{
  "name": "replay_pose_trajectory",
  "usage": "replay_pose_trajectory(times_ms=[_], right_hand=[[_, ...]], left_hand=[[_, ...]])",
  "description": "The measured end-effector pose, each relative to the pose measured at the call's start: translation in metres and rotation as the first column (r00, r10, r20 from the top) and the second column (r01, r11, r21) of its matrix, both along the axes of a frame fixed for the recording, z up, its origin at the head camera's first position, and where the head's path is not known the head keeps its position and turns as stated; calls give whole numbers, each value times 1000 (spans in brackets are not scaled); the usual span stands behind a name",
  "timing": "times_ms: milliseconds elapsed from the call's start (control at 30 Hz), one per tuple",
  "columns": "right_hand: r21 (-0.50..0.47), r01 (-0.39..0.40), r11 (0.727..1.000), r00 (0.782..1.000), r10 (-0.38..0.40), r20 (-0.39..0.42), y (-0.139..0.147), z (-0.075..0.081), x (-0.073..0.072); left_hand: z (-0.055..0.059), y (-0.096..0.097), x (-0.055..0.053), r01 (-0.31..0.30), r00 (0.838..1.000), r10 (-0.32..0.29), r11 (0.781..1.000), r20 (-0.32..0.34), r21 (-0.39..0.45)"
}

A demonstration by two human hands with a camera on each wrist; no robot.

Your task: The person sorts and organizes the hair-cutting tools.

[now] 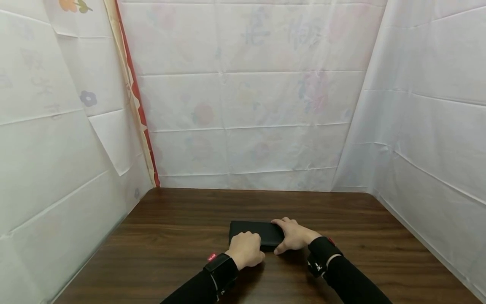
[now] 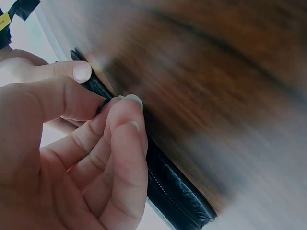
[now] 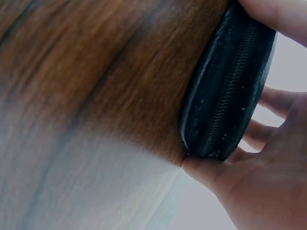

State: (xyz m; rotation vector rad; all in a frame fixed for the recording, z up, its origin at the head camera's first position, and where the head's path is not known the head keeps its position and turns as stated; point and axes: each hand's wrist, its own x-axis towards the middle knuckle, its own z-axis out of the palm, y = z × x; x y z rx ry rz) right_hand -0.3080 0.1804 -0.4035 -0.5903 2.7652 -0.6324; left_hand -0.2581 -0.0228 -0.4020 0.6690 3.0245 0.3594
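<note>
A black zip wallet lies flat on the wooden table, its long side toward me. My left hand is at its near edge, left of the middle. Thumb and fingers there pinch a small dark zipper pull, mostly covered by the fingertips. Around the right end of the wallet, my right hand grips it with the thumb near and the fingers at the far side. In the right wrist view the closed zipper teeth run along the wallet's end.
The brown wooden table extends around the wallet on all sides. White printed sheeting hangs behind the table and along its left and right edges. A red and cream strip runs down the back left corner.
</note>
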Motion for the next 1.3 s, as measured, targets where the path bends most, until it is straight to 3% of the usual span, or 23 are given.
replay_pose_trajectory(times_ms=[233,1300], right_hand=[[-6,-6,1000,1000,6,-4,0,0,1],[-2,-1,1000,1000,1,-8,1,0,1]], left_hand=[[-3,-3,1,-2,1000,2,1000,-17,15],[-2,-6,-2,2,1000,-3,1000,28,30]])
